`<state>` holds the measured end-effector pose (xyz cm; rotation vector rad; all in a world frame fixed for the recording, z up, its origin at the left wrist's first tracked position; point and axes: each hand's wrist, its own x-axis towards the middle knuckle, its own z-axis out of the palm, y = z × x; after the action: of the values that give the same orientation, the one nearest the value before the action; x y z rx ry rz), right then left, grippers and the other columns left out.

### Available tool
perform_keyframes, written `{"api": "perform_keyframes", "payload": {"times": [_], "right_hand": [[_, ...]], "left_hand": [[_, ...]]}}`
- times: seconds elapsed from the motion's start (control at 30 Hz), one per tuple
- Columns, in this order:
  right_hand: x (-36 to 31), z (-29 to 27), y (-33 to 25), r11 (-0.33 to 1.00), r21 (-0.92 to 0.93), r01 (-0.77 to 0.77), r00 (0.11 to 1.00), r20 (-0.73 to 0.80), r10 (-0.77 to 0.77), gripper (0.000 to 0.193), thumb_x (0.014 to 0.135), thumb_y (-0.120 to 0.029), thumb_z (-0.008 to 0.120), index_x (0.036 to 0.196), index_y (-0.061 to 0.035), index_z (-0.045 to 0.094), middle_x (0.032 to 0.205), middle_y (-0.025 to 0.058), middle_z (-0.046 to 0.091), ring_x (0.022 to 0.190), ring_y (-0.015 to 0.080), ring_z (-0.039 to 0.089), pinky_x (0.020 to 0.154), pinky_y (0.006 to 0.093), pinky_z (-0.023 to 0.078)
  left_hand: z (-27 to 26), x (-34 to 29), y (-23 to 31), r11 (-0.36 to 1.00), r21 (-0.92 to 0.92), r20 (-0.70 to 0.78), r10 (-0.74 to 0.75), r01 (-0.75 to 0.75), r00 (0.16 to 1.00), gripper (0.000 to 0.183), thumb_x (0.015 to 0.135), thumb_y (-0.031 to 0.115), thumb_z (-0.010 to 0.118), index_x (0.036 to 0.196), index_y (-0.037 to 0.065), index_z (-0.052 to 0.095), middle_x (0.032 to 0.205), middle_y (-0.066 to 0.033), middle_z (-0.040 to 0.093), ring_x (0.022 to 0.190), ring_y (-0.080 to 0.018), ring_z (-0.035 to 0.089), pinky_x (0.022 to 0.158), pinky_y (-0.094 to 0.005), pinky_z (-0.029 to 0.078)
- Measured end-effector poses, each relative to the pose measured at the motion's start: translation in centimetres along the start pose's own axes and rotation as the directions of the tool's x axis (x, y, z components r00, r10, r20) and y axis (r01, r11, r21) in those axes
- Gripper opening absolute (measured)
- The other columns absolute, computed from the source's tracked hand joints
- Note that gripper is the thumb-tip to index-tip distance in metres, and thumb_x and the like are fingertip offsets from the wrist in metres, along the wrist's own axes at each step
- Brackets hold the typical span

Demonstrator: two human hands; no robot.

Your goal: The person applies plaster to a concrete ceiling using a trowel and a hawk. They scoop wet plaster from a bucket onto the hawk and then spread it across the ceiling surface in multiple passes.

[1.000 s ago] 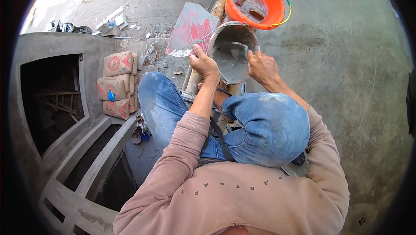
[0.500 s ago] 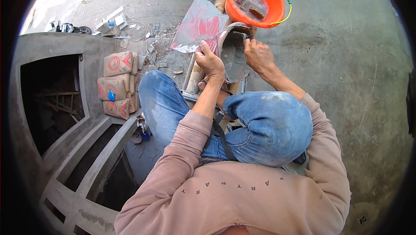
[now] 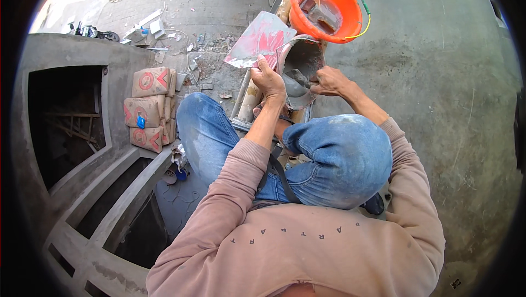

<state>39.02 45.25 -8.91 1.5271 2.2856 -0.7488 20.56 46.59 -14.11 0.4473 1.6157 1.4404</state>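
My left hand (image 3: pixel 268 82) is closed on the near edge of a flat plastering board (image 3: pixel 260 42), pinkish red and pale grey, its thumb on top. To the right of the board, a mortar-smeared bucket (image 3: pixel 285 62) leans with its mouth facing up, wet grey mortar (image 3: pixel 298 91) inside. My right hand (image 3: pixel 331 81) is closed at the bucket's right rim, on a trowel (image 3: pixel 298 76) whose grey blade dips into the bucket. The fingers hide the trowel's handle.
Beyond the bucket stands an orange bucket (image 3: pixel 298 18) holding murky water and tools. Bamboo poles (image 3: pixel 251 100) run beneath the work. At left are stacked cement bags (image 3: pixel 148 112), a concrete wall with a dark opening (image 3: pixel 66 121), and concrete beams (image 3: pixel 131 193) with gaps between them.
My right hand has moved down and slightly right, bringing the trowel into the bucket. More of the bucket's dark inside shows. The board has shifted slightly right in view, still in my left hand.
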Motion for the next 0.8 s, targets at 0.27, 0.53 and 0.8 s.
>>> {"api": "perform_keyframes", "payload": {"times": [0.27,0.53,0.8], "right_hand": [[-4.3,-1.8,1.1,0.634,0.662,-0.399,0.914,0.339,0.222,0.045,0.082,-0.028,0.063,0.115,0.0007,0.071,0.062,0.0040,0.057,0.048,0.0115,0.052,0.046,0.0303,0.044],[-6.1,-4.1,2.0,0.588,0.713,-0.383,0.923,0.261,0.284,0.046,0.083,-0.032,0.063,0.115,-0.0001,0.070,0.064,0.0027,0.059,0.048,0.0100,0.054,0.044,0.0284,0.044],[-5.9,-6.2,2.1,0.717,0.648,-0.255,0.967,0.160,0.200,0.029,0.092,-0.027,0.063,0.106,-0.0029,0.073,0.064,0.0034,0.060,0.047,0.0076,0.054,0.043,0.0263,0.044]], "left_hand": [[-0.5,1.0,0.1,0.987,-0.109,0.045,-0.110,0.114,0.993,0.042,0.099,0.031,0.051,0.089,-0.009,0.059,0.086,-0.0138,0.065,0.076,-0.0195,0.058,0.073,-0.0357,0.048],[-2.2,4.8,-2.4,0.840,-0.329,0.157,-0.401,0.431,0.903,0.042,0.100,0.031,0.051,0.098,-0.010,0.059,0.089,-0.0164,0.066,0.079,-0.0256,0.063,0.075,-0.0384,0.049],[-6.6,12.9,-3.4,0.918,0.387,-0.186,-0.009,0.081,0.982,0.042,0.100,0.033,0.053,0.101,-0.008,0.060,0.091,-0.0213,0.067,0.081,-0.0338,0.065,0.077,-0.0425,0.049]]}}
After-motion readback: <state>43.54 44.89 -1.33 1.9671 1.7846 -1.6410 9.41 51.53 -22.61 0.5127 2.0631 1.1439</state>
